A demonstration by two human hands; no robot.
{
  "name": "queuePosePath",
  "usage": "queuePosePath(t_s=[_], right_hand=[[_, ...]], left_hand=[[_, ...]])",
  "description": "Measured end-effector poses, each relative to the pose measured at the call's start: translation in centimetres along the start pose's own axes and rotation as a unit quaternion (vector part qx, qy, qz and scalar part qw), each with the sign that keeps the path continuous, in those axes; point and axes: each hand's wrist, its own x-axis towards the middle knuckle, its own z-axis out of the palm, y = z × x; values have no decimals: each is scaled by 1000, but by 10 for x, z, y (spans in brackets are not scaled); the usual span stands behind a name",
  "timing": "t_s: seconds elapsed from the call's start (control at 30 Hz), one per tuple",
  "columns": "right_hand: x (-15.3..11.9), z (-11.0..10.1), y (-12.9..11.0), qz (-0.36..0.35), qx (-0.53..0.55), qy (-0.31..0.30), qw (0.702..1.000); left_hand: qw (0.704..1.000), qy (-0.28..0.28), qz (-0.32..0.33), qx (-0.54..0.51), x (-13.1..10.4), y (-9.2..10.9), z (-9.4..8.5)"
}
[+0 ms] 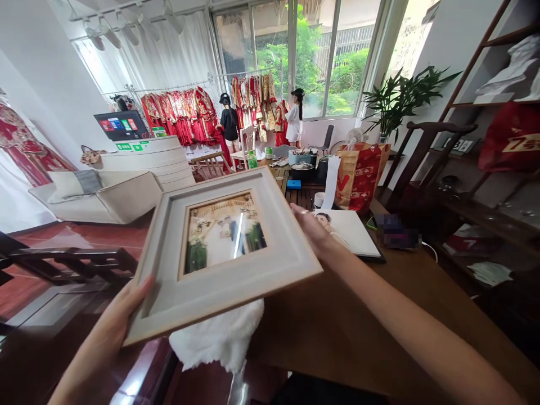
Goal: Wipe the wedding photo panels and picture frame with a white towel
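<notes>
A picture frame (278,242) with a wide pale border and a small photo in its middle is held up, tilted, above the table edge. My left hand (122,309) grips its lower left side, thumb on the front and the other fingers hidden behind. At the right side my right hand (311,229) holds the edge, most of its fingers out of sight behind the frame. Glare crosses the photo. Below the frame shows a white fluffy cloth (223,337). Beyond my right hand lies a white album or board (352,230) with a portrait on it.
The brown wooden table (379,326) bears a red and tan paper bag (358,174), a blue box (294,184) and a dark pan (302,170). Dark wooden chairs (71,264) stand left. Two people (230,125) are by racks of red garments (181,115).
</notes>
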Motion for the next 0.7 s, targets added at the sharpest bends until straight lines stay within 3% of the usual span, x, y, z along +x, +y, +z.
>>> queuePosePath(t_s=[0.03, 0.1, 0.2, 0.33, 0.47, 0.57, 0.7], right_hand=[[-18, -11, -8, 5, 6, -47, 999], [-57, -35, -18, -9, -10, -52, 999], [-111, -69, -17, -27, -93, 46, 994], [-160, -114, 8, -3, -209, 131, 969], [-191, -154, 40, 29, -232, 160, 959], [-204, -170, 59, 44, -238, 175, 954], [-201, -176, 79, 22, -232, 181, 955]], left_hand=[[999, -42, -3, 5, 0, -6, 2], [993, -115, -15, 15, -4, -17, 12], [984, -175, -25, 36, -24, -33, 35], [958, -270, -46, 84, -64, -65, 69], [944, -317, -22, 85, -89, -112, 92], [936, -340, -20, 87, -93, -139, 99], [917, -362, 19, 164, -89, -144, 99]])
